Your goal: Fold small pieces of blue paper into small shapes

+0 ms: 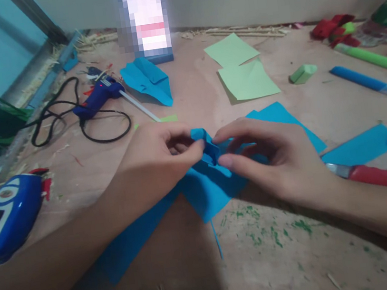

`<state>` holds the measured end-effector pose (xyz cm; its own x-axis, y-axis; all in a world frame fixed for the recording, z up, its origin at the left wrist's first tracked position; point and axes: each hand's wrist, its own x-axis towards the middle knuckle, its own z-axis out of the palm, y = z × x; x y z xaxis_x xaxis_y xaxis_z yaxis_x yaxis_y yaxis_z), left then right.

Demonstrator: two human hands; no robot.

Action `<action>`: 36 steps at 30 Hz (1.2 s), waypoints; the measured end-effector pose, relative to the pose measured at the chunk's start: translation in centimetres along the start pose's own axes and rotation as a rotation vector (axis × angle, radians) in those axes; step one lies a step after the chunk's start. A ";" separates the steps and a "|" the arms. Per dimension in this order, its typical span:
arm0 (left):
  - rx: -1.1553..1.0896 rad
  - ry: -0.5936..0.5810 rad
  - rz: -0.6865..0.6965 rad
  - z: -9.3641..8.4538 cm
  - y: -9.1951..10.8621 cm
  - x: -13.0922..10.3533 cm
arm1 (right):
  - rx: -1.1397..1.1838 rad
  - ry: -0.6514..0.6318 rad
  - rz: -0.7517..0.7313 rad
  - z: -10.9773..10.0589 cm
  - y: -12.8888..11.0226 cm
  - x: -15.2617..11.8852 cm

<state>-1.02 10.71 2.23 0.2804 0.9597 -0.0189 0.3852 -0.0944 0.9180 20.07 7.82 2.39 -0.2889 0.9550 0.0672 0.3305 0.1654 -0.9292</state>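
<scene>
Between my two hands is a small piece of folded blue paper (210, 150), held just above the table. The thumb and fingers of my left hand (165, 151) pinch its left side. My right hand (270, 153) grips its right edge between thumb and index finger. Under both hands lie flat blue paper sheets (206, 200), partly covered by the hands and their shadow. A crumpled blue paper piece (148, 81) rests farther back. Right of my right hand is a blue paper strip (359, 145), beside a red-handled tool (385, 178).
A blue glue gun (96, 98) with a looped black cord lies back left. A blue-and-white tape dispenser (11, 209) stands at the left. Light green paper squares (249, 79), a folded green piece (303, 73), a blue marker (364, 80) and a green marker (368, 55) lie toward the right.
</scene>
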 end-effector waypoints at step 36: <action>0.055 0.090 0.140 -0.3 2.7 -1.2 | 0.852 -0.196 0.393 -0.3 1.4 1.1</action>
<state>-0.54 9.42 4.80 0.2557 0.9557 0.1456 0.3957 -0.2408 0.8862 20.45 9.13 1.30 -0.4676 0.8328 -0.2962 -0.3060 -0.4669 -0.8297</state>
